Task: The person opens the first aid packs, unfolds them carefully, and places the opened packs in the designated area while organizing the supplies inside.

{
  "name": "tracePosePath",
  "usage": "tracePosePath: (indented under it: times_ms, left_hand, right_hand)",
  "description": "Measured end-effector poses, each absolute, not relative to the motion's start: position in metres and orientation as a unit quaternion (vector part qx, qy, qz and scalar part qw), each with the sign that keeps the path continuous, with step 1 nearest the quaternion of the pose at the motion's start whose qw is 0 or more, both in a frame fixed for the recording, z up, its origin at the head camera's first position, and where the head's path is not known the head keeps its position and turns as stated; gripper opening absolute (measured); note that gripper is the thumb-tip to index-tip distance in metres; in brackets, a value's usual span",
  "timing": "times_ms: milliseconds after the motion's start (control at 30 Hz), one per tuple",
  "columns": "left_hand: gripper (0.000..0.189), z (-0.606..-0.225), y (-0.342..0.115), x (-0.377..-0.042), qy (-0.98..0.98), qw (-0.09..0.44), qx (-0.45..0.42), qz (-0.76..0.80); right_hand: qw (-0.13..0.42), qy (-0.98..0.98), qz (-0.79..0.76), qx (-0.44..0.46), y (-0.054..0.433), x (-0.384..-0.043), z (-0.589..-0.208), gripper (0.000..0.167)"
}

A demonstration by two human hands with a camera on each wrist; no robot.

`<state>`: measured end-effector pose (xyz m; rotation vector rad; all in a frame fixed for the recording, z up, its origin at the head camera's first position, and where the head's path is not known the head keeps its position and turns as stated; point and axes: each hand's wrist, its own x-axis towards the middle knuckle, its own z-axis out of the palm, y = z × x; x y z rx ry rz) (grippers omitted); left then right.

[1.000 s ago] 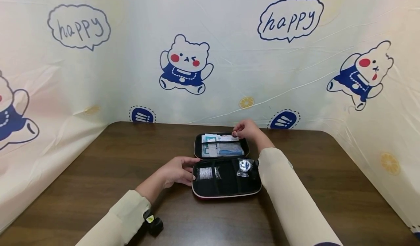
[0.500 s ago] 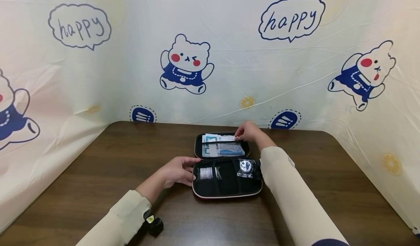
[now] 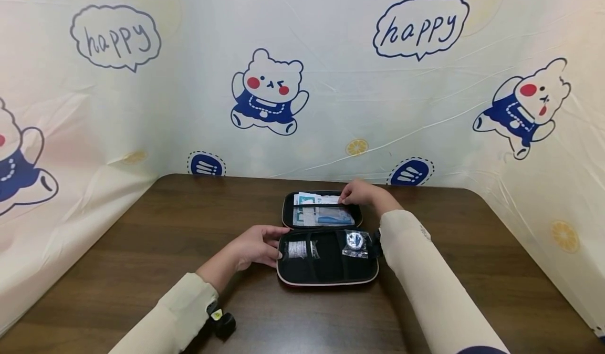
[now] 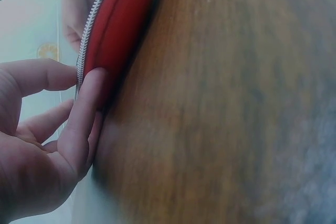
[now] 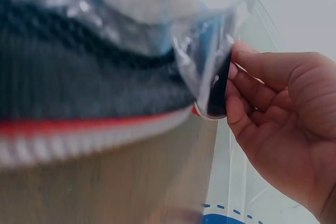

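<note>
case: a zip case (image 3: pixel 326 267) is lying open flat on the table (image 3: pixel 142 249), just below the middle of the head view; its far half is holding paper and plastic packets (image 3: pixel 321 215) under a strap, its near half two small sachets (image 3: pixel 296 249) and a clear bag with a round part (image 3: pixel 354 240)
handling: it is looking like a semi-stiff shell, light, with a red outside (image 4: pixel 118 22) and a zip rim; likely best taken by the rim, since the packets are looking thin, slippery and loose
left hand (image 3: pixel 255 245): sitting at the left edge of the near half, fingers (image 4: pixel 84 114) lightly bent and pressing against the red side by the zip; gripping nothing fully
right hand (image 3: pixel 361 192): reaching to the upper right corner of the far half; fingers (image 5: pixel 247 98) are curling round that rim corner, beside the plastic
</note>
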<state>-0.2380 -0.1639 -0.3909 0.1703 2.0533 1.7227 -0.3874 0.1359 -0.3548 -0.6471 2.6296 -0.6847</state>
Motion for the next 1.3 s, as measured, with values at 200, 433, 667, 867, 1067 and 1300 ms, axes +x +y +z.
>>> tracePosePath:
  times_ms: [200,433,667,867,1067,1300]
  left_hand:
    - [0.065,-0.390,-0.164,-0.238,0.747,0.226,0.061,0.622]
    - [0.065,-0.390,-0.165,-0.238,0.751,0.226,0.055,0.618]
    - [0.064,-0.392,-0.165,-0.240,0.748,0.227,0.048,0.622]
    - [0.063,-0.393,-0.163,-0.239,0.749,0.223,0.045,0.622]
    - [0.064,-0.391,-0.164,-0.238,0.751,0.223,0.046,0.620]
    - [0.065,-0.390,-0.163,-0.237,0.746,0.224,0.056,0.624]
  right_hand:
    - [0.183,0.919,-0.271,-0.218,0.143,-0.383,-0.352,0.020]
    - [0.174,0.911,-0.300,-0.224,0.152,-0.376,-0.346,0.024]
    - [0.182,0.896,-0.345,-0.213,0.164,-0.368,-0.341,0.027]
    - [0.176,0.885,-0.379,-0.205,0.171,-0.359,-0.338,0.027]
    - [0.165,0.877,-0.388,-0.231,0.172,-0.344,-0.332,0.026]
    - [0.156,0.868,-0.401,-0.249,0.177,-0.330,-0.325,0.021]
